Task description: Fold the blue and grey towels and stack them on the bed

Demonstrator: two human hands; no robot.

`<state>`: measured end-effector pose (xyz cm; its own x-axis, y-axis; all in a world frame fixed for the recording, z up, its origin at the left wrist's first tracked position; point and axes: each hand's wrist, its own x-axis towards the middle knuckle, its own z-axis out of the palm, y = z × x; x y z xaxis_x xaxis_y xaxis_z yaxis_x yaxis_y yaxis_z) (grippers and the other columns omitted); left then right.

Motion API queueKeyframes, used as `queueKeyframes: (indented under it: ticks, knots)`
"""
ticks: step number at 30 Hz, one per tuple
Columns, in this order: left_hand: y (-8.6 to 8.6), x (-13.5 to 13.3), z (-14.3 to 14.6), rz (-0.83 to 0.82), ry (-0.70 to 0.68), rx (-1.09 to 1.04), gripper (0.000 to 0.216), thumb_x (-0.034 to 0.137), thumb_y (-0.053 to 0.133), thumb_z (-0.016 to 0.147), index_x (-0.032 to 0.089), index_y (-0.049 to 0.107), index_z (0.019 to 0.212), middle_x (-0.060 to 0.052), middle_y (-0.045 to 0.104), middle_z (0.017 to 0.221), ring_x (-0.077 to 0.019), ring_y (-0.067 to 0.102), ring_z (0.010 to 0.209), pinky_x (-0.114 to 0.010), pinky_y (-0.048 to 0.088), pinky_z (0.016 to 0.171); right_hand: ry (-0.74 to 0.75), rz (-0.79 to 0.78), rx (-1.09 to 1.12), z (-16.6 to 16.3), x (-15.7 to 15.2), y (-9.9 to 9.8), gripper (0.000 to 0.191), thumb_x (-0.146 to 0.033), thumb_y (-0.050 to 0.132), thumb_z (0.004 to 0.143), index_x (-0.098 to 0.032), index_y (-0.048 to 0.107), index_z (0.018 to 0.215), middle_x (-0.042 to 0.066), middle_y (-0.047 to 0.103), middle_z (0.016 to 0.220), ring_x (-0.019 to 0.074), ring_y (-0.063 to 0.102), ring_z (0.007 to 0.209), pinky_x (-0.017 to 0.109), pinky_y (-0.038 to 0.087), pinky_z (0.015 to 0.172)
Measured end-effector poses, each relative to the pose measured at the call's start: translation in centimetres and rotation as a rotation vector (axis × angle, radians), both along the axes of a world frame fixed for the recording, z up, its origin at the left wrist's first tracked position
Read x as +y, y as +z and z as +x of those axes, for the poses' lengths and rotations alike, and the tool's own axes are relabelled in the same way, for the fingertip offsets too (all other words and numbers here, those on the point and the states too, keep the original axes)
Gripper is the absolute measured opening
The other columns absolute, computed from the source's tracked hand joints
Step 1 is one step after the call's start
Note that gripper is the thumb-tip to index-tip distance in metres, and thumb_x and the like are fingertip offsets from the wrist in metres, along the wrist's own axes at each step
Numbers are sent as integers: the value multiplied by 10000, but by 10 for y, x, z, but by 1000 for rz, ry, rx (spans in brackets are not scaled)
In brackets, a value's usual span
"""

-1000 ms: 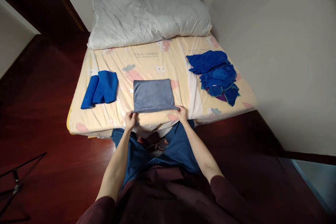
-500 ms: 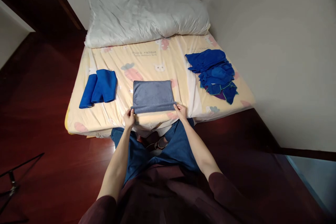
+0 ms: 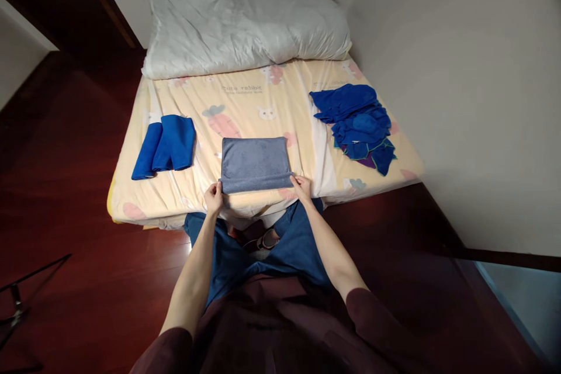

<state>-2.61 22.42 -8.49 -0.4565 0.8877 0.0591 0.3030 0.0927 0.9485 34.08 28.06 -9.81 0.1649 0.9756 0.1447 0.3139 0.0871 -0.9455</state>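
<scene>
A grey-blue towel, folded to a rectangle, lies on the near part of the bed. My left hand pinches its near left corner, fingers closed on the cloth. My right hand pinches its near right corner in the same way. The near edge of the towel is lifted slightly off the cream printed sheet between the two hands.
Two folded bright blue towels lie side by side at the left of the bed. A loose heap of blue cloths sits at the right. A white duvet covers the far end. A wall runs along the right; dark wooden floor surrounds the bed.
The near edge of the grey-blue towel has been drawn a little toward me and evened out; both hands keep their hold on its corners.
</scene>
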Motion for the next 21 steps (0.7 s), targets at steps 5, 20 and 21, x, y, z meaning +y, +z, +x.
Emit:
queueKeyframes:
  ticks: [5, 20, 21]
  knots:
    - [-5, 1, -1, -19, 38, 72, 402, 517, 539, 928, 159, 717, 886, -59, 710, 808, -198, 657, 810, -275, 508, 754, -29, 17, -5, -1, 0, -1, 538, -670, 638, 811, -209, 505, 567, -32, 440, 520, 125, 426, 519, 248, 352, 510]
    - [-10, 8, 3, -72, 144, 145, 421, 507, 582, 906, 139, 779, 964, -124, 773, 1003, -269, 715, 973, -364, 533, 914, -65, 46, -79, -1, 1, -8, 497, -621, 612, 846, -204, 547, 584, -10, 521, 550, 148, 508, 549, 264, 430, 567]
    - [-10, 8, 3, -77, 144, 146, 420, 506, 582, 905, 139, 778, 965, -123, 774, 1001, -269, 715, 967, -363, 534, 909, -68, 49, -80, -1, 1, -8, 493, -617, 613, 847, -204, 548, 585, -9, 524, 552, 149, 512, 551, 266, 433, 572]
